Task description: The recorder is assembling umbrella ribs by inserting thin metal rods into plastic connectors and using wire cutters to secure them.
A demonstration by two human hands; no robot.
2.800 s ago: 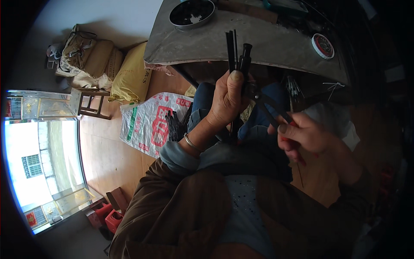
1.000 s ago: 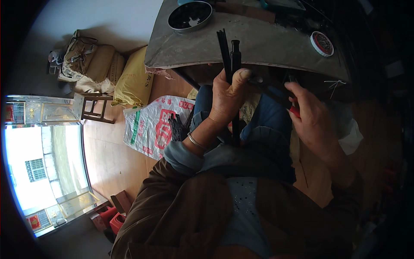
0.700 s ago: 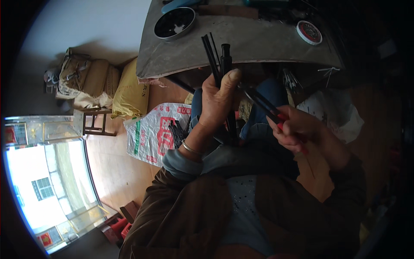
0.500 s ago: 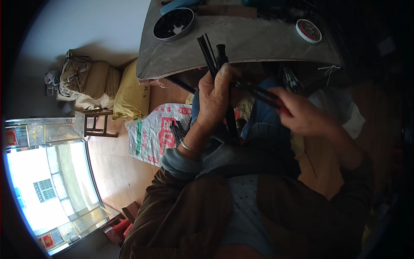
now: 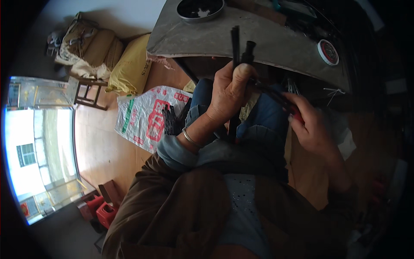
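Note:
In front of the table edge my left hand (image 5: 228, 90) is closed around slim black rods (image 5: 235, 45) whose ends stick up above the fist. Beside them rises a thicker black rod (image 5: 248, 52) with a flared end. My right hand (image 5: 312, 125) grips dark pliers (image 5: 280, 97) with red on the handles. Their jaws reach to the rods next to my left fist; what they bite on is too dark to tell. Below the fist, a dark shaft runs down between my knees.
Ahead stands a grey table (image 5: 194, 39) with a round dish (image 5: 200, 8) of black bits and a white-rimmed round tin (image 5: 327, 52). On the floor at left lie a printed white sack (image 5: 142, 116) with black strips (image 5: 174, 116), a yellow sack (image 5: 131, 69) and a wooden stool (image 5: 91, 93).
The whole view has shifted and turned a little. Both hands keep their grip; the rods in my left hand stand more upright, and the pliers stay against them.

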